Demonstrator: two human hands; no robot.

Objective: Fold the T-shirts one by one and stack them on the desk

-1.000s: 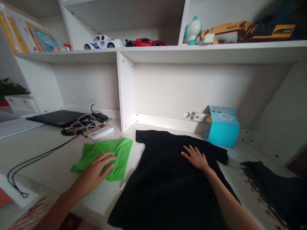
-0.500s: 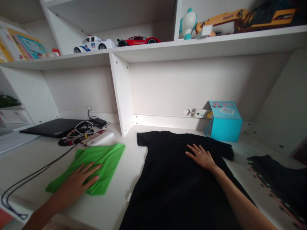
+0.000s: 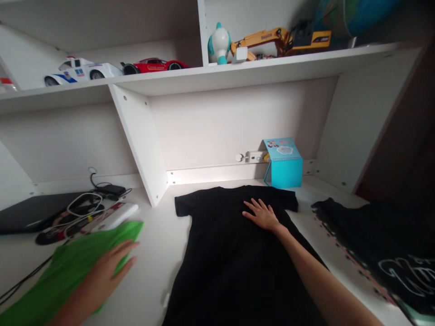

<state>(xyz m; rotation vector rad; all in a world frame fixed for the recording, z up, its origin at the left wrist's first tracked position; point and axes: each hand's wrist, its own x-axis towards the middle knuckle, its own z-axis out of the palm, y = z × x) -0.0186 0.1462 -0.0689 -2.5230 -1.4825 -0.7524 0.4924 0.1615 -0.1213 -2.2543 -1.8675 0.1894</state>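
A black short-sleeved T-shirt (image 3: pixel 217 253) lies spread out on the white desk, its collar toward the back. My right hand (image 3: pixel 261 214) rests flat on its upper chest, fingers spread. To the left, a bright green cloth (image 3: pixel 78 249) lies on the desk, slightly wrinkled. My left hand (image 3: pixel 108 267) is over its right part, fingers stretched out toward the cloth's right edge and a little blurred. Whether the left palm presses on the cloth cannot be made out. The shirt's lower end runs out of view.
Folded dark clothes (image 3: pixel 380 244) are stacked at the right. A blue desk calendar (image 3: pixel 286 172) stands behind the shirt's right sleeve. A laptop (image 3: pixel 30 213), cables and a white power strip (image 3: pixel 115 216) lie behind the green cloth. Toy vehicles (image 3: pixel 154 65) line the shelf above.
The view has turned to the right, showing more of the dark clothes. My left hand is nearer the green cloth's right edge. The right hand stays flat on the T-shirt.
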